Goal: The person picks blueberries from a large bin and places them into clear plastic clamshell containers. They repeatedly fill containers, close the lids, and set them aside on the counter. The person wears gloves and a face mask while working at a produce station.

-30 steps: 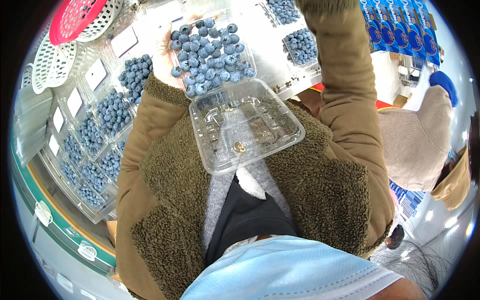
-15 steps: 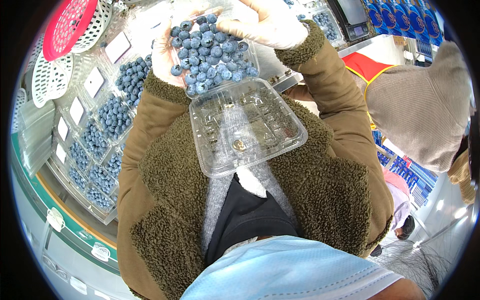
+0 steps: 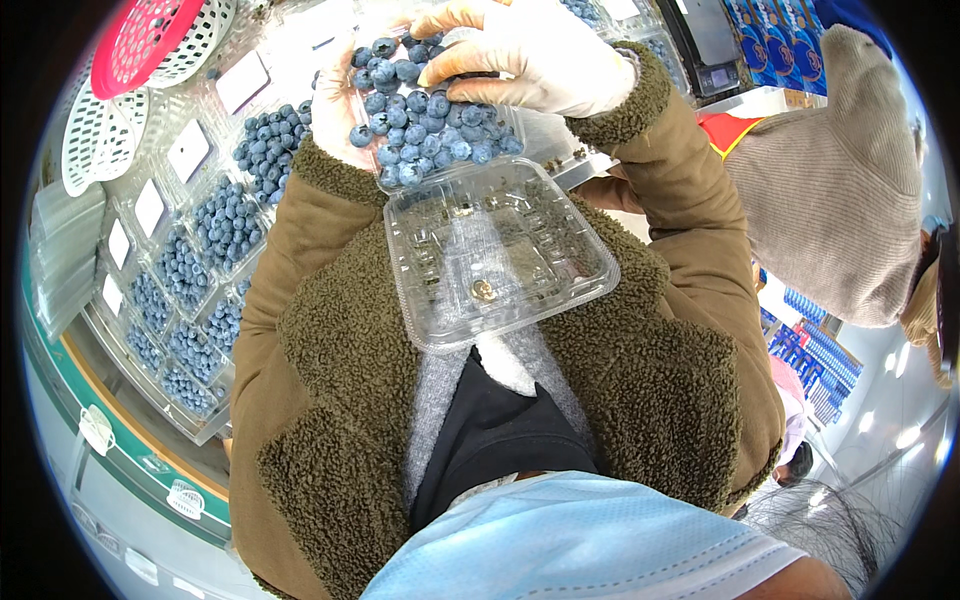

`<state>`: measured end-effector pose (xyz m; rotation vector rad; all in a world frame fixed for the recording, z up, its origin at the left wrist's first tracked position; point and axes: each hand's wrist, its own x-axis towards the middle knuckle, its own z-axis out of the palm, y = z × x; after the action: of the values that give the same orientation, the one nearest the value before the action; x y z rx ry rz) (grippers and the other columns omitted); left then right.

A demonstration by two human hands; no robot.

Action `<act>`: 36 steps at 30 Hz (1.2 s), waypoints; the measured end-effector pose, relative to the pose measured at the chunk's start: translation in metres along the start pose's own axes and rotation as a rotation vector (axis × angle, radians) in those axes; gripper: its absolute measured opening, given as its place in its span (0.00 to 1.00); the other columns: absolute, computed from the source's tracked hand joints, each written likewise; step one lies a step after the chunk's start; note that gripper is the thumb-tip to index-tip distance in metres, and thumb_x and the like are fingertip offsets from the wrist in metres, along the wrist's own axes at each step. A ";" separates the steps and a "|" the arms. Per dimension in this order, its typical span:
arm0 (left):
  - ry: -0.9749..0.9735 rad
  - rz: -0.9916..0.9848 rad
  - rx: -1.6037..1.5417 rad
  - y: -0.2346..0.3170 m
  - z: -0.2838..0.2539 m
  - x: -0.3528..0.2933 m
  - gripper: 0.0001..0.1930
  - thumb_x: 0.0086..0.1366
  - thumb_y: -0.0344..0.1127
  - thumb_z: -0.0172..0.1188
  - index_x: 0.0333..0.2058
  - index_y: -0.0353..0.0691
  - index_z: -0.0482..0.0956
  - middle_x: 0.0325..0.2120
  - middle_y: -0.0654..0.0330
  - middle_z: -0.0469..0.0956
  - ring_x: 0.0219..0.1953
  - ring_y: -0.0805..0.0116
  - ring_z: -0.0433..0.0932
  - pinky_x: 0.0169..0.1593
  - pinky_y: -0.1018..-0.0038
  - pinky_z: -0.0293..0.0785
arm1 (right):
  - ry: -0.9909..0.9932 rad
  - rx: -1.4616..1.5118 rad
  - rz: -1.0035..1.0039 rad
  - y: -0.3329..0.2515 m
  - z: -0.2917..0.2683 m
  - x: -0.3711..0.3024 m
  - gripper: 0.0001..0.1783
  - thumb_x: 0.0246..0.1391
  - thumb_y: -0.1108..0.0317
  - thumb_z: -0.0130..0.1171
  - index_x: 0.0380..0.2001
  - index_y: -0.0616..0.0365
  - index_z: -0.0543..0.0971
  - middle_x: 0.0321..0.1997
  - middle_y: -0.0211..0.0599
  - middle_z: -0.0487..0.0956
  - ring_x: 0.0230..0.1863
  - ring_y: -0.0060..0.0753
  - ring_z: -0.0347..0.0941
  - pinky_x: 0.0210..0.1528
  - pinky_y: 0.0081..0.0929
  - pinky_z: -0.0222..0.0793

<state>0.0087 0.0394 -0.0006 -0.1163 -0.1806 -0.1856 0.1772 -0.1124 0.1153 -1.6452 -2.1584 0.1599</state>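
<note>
A clear plastic clamshell box is in front of my chest, its berry-filled half above and its bare lid [image 3: 500, 245] folded down towards me. Many loose blueberries [image 3: 425, 135] are heaped in the upper half. My left hand [image 3: 338, 108], in a pale thin glove, grips the box along its left side; part of its fingers is hidden behind the berries. From the right, my gloved right hand [image 3: 535, 62] reaches over the heap. Its fingers are bent but spread, with the tips touching berries at the top; no berry shows clearly pinched between them.
Filled blueberry punnets [image 3: 228, 225] stand in rows on the left, some with white cards [image 3: 188, 150]. Beyond are a red basket [image 3: 145, 45] and a white perforated basket [image 3: 103, 140]. A scale [image 3: 712, 75] stands far right, near a co-worker's beige sleeve [image 3: 830, 190].
My right hand has come down and left over the heap, its fingers now among the berries. The box and left hand have shifted slightly right. The co-worker at right has moved.
</note>
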 end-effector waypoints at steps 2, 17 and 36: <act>-0.047 0.024 -0.032 0.000 -0.001 0.001 0.30 0.73 0.59 0.51 0.62 0.42 0.74 0.60 0.51 0.76 0.62 0.51 0.75 0.66 0.46 0.69 | -0.030 -0.040 -0.004 -0.003 -0.002 0.000 0.11 0.49 0.59 0.70 0.38 0.42 0.86 0.56 0.35 0.78 0.69 0.52 0.65 0.72 0.59 0.50; 0.165 0.216 0.253 0.004 -0.026 -0.008 0.27 0.74 0.52 0.54 0.63 0.40 0.71 0.58 0.51 0.78 0.60 0.56 0.78 0.65 0.54 0.75 | -0.075 -0.270 -0.153 -0.008 0.011 0.015 0.08 0.41 0.61 0.67 0.28 0.49 0.86 0.56 0.38 0.80 0.65 0.49 0.70 0.70 0.59 0.58; 0.277 0.287 0.049 -0.016 0.008 0.003 0.29 0.73 0.53 0.50 0.63 0.39 0.71 0.61 0.48 0.75 0.61 0.50 0.75 0.65 0.51 0.72 | 0.027 -0.076 -0.040 -0.012 -0.005 0.016 0.19 0.45 0.68 0.67 0.44 0.45 0.83 0.61 0.41 0.77 0.67 0.57 0.67 0.68 0.58 0.59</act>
<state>0.0072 0.0245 0.0089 -0.0657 0.1080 0.0894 0.1648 -0.1014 0.1279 -1.6343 -2.2003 0.0433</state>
